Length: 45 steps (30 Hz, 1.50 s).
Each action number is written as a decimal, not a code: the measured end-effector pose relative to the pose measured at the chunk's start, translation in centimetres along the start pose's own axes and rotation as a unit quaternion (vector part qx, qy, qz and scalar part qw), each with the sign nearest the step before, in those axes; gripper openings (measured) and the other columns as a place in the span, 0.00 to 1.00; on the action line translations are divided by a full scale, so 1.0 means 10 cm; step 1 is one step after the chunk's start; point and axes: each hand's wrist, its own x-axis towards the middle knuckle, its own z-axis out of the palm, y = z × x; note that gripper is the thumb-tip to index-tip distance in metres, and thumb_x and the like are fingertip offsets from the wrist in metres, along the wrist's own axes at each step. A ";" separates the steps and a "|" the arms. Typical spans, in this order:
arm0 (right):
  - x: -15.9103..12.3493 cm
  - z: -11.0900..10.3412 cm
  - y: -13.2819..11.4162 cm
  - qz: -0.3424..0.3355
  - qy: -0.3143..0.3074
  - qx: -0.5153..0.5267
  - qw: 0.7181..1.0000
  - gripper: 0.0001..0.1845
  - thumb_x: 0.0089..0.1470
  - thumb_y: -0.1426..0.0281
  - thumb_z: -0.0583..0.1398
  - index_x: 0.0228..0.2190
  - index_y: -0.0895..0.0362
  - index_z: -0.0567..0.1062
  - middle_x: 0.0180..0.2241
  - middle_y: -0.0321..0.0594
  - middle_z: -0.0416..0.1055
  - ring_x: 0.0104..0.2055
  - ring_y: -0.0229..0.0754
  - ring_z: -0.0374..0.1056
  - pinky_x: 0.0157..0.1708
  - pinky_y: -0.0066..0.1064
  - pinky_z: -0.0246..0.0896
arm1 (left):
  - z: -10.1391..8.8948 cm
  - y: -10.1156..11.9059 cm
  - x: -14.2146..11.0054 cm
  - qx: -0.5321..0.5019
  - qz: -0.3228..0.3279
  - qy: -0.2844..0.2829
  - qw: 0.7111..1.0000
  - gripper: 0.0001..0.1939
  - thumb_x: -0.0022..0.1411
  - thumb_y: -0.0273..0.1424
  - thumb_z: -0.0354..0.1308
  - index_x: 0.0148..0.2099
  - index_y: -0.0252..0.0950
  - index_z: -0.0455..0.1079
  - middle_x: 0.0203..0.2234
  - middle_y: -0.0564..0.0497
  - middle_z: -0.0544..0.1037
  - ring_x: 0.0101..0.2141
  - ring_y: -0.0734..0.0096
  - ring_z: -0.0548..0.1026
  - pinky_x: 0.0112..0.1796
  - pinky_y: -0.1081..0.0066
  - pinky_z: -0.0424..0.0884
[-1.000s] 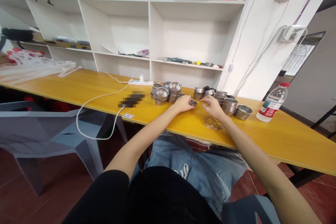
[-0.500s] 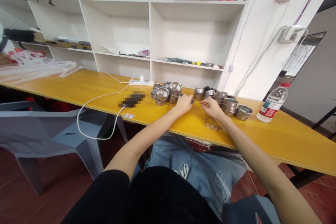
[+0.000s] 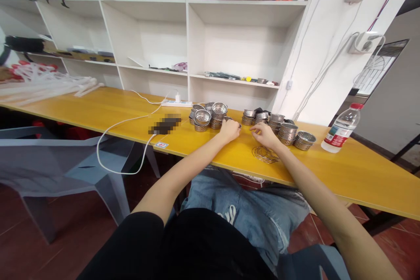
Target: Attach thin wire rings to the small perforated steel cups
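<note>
My left hand (image 3: 230, 130) has its fingers curled over a small perforated metal cup (image 3: 227, 118), mostly covered by the hand. A little to the right, my right hand (image 3: 264, 134) is raised over the table with its fingertips bent together; anything between them is too small to make out. Below the right hand lies a loose bundle of thin metal wire rings (image 3: 263, 154). Beside my left hand stand stacked perforated metal cups (image 3: 202, 118). More of these cups (image 3: 288, 133) are stacked behind and to the right of my right hand.
A water bottle (image 3: 341, 129) with a red cap stands at the right on the yellow table (image 3: 370, 170). To the left lie a blurred dark device (image 3: 165, 124) with a white cable and a power strip (image 3: 177, 103). White shelves (image 3: 144, 70) rise behind. A grey-blue chair (image 3: 92, 166) stands left.
My left hand has shifted very slightly, and less of the cup's edge shows to its right. My right hand stays nearly in place.
</note>
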 end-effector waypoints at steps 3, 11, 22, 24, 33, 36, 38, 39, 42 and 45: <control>0.01 -0.04 -0.01 0.008 0.014 -0.016 1.000 0.10 0.57 0.74 0.65 0.37 0.57 0.88 0.40 0.48 0.82 0.35 0.47 0.77 0.47 0.39 0.75 | 0.01 0.01 0.01 0.003 -0.005 0.001 1.000 0.17 0.76 0.33 0.54 0.52 0.33 0.83 0.50 0.32 0.84 0.58 0.45 0.79 0.61 0.51 0.67; 0.01 -0.42 0.04 0.114 -0.105 0.009 0.988 0.11 0.52 0.68 0.71 0.20 0.54 0.81 0.23 0.40 0.79 0.27 0.47 0.75 0.34 0.35 0.69 | 0.01 0.01 0.00 0.016 -0.013 0.010 1.000 0.17 0.74 0.31 0.53 0.53 0.31 0.83 0.53 0.30 0.83 0.61 0.42 0.75 0.61 0.48 0.66; -0.14 -0.87 -0.04 0.288 -0.347 0.089 0.888 0.18 0.38 0.57 0.79 0.23 0.57 0.82 0.24 0.42 0.78 0.26 0.41 0.70 0.28 0.31 0.67 | 0.01 0.04 -0.05 0.060 -0.063 0.049 0.995 0.18 0.73 0.31 0.59 0.61 0.31 0.74 0.61 0.30 0.79 0.62 0.42 0.70 0.62 0.48 0.63; -0.16 -0.90 -0.07 0.312 -0.369 0.076 0.872 0.20 0.38 0.58 0.79 0.23 0.57 0.81 0.23 0.41 0.77 0.25 0.39 0.69 0.27 0.29 0.65 | 0.02 0.06 -0.07 0.060 -0.051 0.074 0.994 0.20 0.74 0.34 0.59 0.64 0.30 0.70 0.61 0.30 0.78 0.62 0.42 0.70 0.61 0.49 0.64; -0.13 -0.83 -0.26 0.293 -0.388 0.003 0.874 0.17 0.47 0.65 0.72 0.17 0.56 0.74 0.17 0.37 0.68 0.22 0.36 0.61 0.24 0.29 0.55 | 0.08 0.23 -0.12 0.050 0.167 0.093 0.980 0.14 0.80 0.34 0.48 0.59 0.35 0.69 0.58 0.36 0.77 0.60 0.47 0.71 0.59 0.53 0.66; -0.13 -0.78 -0.25 0.280 -0.377 0.005 0.883 0.15 0.47 0.65 0.72 0.18 0.56 0.74 0.17 0.37 0.69 0.22 0.37 0.62 0.24 0.29 0.55 | 0.11 0.25 -0.13 0.049 0.216 0.075 0.972 0.13 0.80 0.33 0.48 0.57 0.35 0.69 0.57 0.37 0.78 0.59 0.49 0.72 0.58 0.54 0.67; -0.12 -0.76 -0.23 0.279 -0.365 0.006 0.888 0.15 0.45 0.64 0.72 0.18 0.56 0.75 0.18 0.37 0.70 0.23 0.38 0.63 0.24 0.29 0.57 | 0.13 0.25 -0.13 0.045 0.234 0.068 0.969 0.13 0.80 0.33 0.47 0.57 0.35 0.70 0.57 0.37 0.78 0.58 0.50 0.73 0.57 0.55 0.67; -0.12 -0.76 -0.23 0.277 -0.359 0.007 0.891 0.14 0.45 0.64 0.72 0.19 0.56 0.75 0.19 0.38 0.71 0.23 0.38 0.64 0.24 0.29 0.58 | 0.13 0.24 -0.12 0.041 0.238 0.068 0.968 0.13 0.80 0.33 0.47 0.57 0.35 0.70 0.57 0.38 0.78 0.57 0.51 0.73 0.57 0.55 0.68; -0.12 -0.74 -0.20 0.271 -0.339 0.017 0.901 0.15 0.45 0.64 0.73 0.19 0.56 0.75 0.20 0.39 0.72 0.24 0.39 0.64 0.25 0.30 0.59 | 0.13 0.22 -0.11 0.029 0.239 0.073 0.968 0.12 0.80 0.33 0.48 0.56 0.36 0.70 0.56 0.38 0.78 0.57 0.51 0.73 0.57 0.56 0.68; -0.11 -0.73 -0.17 0.255 -0.297 0.019 0.920 0.14 0.48 0.64 0.70 0.20 0.55 0.74 0.19 0.37 0.71 0.24 0.39 0.64 0.26 0.30 0.59 | 0.12 0.21 -0.11 0.022 0.237 0.070 0.969 0.11 0.79 0.32 0.49 0.56 0.36 0.69 0.56 0.39 0.79 0.57 0.52 0.74 0.57 0.55 0.68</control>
